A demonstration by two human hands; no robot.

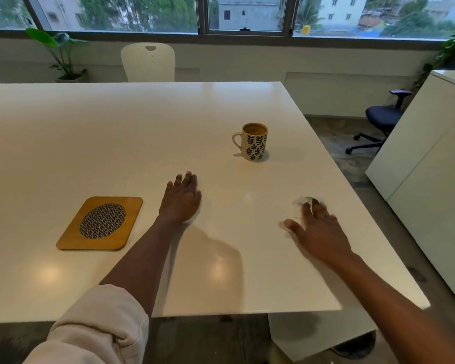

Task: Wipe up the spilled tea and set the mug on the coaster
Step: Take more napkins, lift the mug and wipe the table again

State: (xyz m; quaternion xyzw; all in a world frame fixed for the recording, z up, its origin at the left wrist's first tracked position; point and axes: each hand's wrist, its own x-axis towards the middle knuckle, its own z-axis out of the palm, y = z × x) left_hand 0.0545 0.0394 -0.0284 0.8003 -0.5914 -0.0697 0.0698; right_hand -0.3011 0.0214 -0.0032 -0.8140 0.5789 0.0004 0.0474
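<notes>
Wipe step: right hand (316,232) presses a blurred white tissue (305,201); left hand (182,199) flat, released.
Leaf-patterned ceramic mug (254,141) beyond both hands; wooden mesh-centred coaster (100,223) just left of left hand. Next: carry mug level.

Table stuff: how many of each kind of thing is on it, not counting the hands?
Mug: 1
Coaster: 1
White tissue, blurry, under the right hand: 1
Total: 3
</notes>
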